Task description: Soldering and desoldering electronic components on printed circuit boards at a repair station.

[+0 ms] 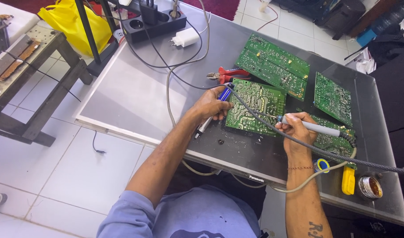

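Green circuit board (256, 107) lies flat; left hand (209, 105) grips blue pump (215, 111), right hand (294, 128) soldering iron (314, 128).

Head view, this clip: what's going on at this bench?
A person is working on a green circuit board lying on a grey panel. The right hand holds a soldering iron with its tip at the board; the left hand holds a blue pen-like tool at the board's left edge. More boards, red cutters and a small tin lie around.
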